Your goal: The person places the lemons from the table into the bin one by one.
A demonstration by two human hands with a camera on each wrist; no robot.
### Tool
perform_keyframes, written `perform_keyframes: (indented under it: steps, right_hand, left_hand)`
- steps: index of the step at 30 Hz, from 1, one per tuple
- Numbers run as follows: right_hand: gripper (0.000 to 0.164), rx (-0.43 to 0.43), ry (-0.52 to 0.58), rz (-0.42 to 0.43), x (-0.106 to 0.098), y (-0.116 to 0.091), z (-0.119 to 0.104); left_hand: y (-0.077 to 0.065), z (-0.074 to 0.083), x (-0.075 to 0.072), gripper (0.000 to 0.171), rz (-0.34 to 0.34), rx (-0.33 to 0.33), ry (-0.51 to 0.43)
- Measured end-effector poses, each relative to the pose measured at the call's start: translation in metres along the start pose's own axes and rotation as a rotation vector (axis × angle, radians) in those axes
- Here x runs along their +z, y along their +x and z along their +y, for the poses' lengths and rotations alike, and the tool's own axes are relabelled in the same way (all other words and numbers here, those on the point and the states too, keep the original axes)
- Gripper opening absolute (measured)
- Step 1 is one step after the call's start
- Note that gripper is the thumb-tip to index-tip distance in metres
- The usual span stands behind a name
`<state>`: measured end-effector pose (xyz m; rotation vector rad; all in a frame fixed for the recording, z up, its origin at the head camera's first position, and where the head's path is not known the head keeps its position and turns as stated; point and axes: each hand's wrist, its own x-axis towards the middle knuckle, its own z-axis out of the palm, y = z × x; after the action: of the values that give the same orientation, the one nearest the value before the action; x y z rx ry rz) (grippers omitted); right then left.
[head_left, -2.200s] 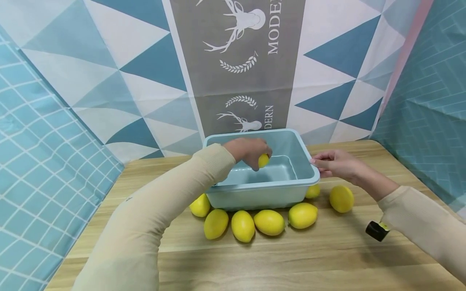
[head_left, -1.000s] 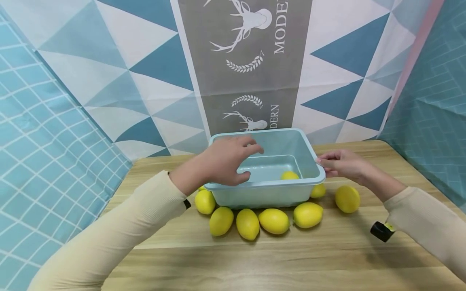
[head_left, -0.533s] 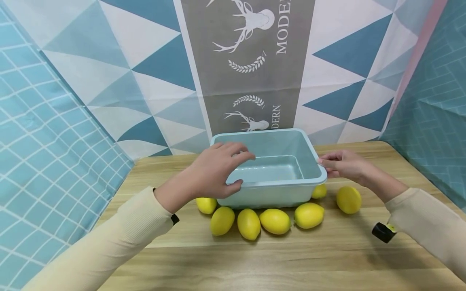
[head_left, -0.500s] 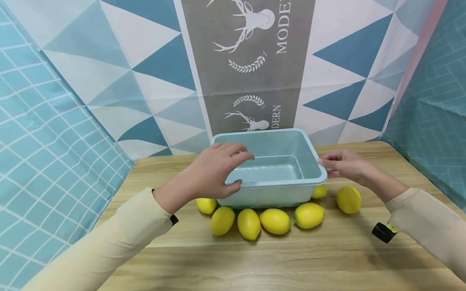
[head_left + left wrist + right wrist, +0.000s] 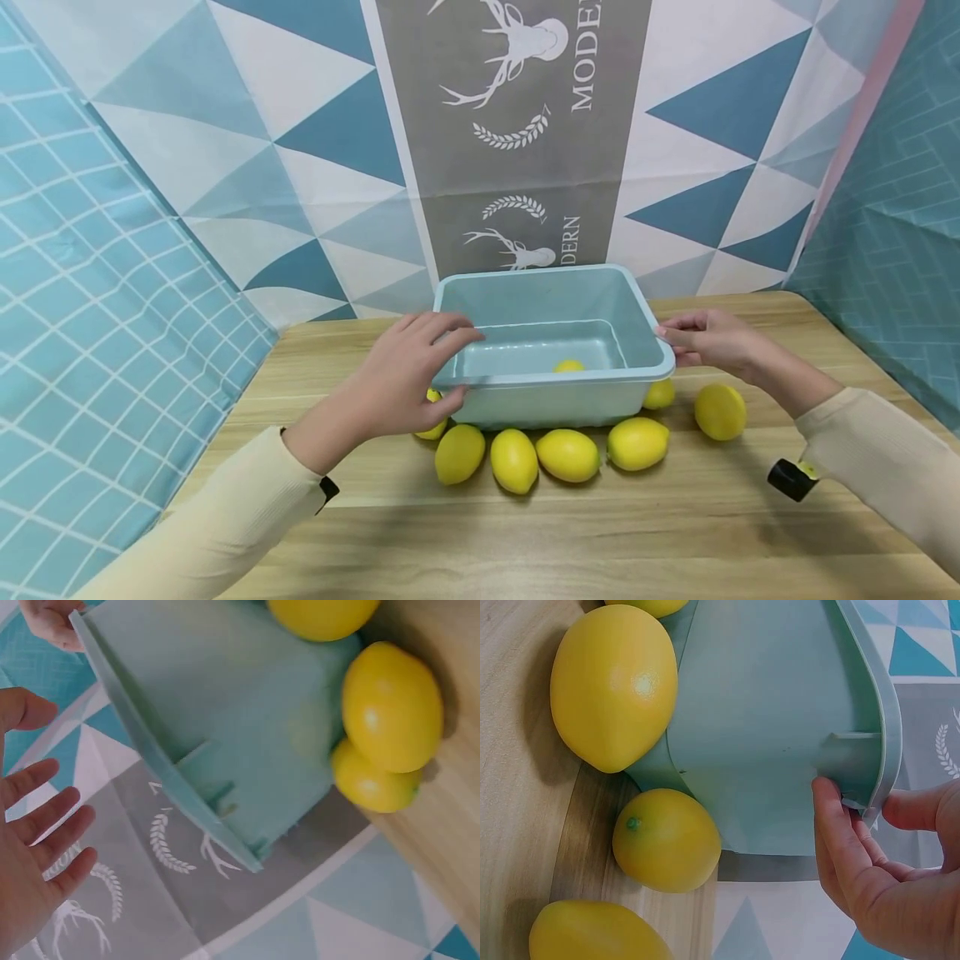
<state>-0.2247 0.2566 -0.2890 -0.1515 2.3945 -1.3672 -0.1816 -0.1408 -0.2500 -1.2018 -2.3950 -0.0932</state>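
A light blue plastic tub (image 5: 543, 404) stands on the table, with one lemon (image 5: 570, 366) showing just above its front rim, inside. My right hand (image 5: 708, 340) pinches the tub's right rim; in the right wrist view the thumb lies on top and the fingers are tucked beneath the lip. Off the tub's front left corner, my left hand (image 5: 397, 371) is spread and holds nothing. Several lemons (image 5: 513, 461) line the tub's front, and one at the left (image 5: 432, 417) is partly hidden behind the left hand. Another lemon (image 5: 720, 412) lies apart at the right.
The wooden table (image 5: 525, 542) backs onto a patterned cloth (image 5: 517, 167) right behind the tub. Tile-print sheets (image 5: 75, 275) rise along both sides. A small black device (image 5: 791, 480) is strapped at the right sleeve.
My left hand released a lemon into the tub, then withdrew left and toward me past the rim. The lemon inside rolled out of sight and back. The right hand keeps its grip.
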Motion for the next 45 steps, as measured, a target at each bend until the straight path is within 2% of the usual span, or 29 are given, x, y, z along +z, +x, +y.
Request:
perform_keyframes:
  steps: [7,13,20,26,33,36,40,45]
  right_hand:
    - [0.057,0.004,-0.003,0.002,0.0,0.001,0.002]
    - [0.056,0.003,-0.015,0.001,-0.001,0.002,0.001]
    - [0.054,-0.002,-0.008,-0.004,-0.002,0.003,0.002]
    - [0.056,-0.006,0.018,-0.011,-0.002,0.002,0.003]
    - [0.056,-0.011,0.02,-0.003,-0.002,0.001,0.003]
    - [0.054,-0.01,0.019,-0.002,-0.003,0.001,0.002]
    - [0.054,-0.013,0.016,-0.007,-0.004,0.002,0.003]
    - [0.054,-0.016,0.019,-0.011,-0.004,0.003,0.005]
  left_hand:
    - [-0.025,0.008,0.014,0.053,0.051,-0.072,0.019]
    - [-0.043,0.017,0.025,0.055,0.133,-0.086,-0.009]
    - [-0.055,0.028,0.036,0.057,0.161,-0.041,0.023]
    - [-0.06,0.04,0.043,0.046,0.162,0.034,0.094]
    - [-0.067,0.051,0.048,0.046,0.097,0.09,0.195]
    - [-0.069,0.054,0.051,0.052,0.075,0.112,0.236]
    - [-0.072,0.055,0.057,0.065,0.053,0.111,0.24]
    - [-0.075,0.056,0.063,0.066,-0.028,0.072,0.249]
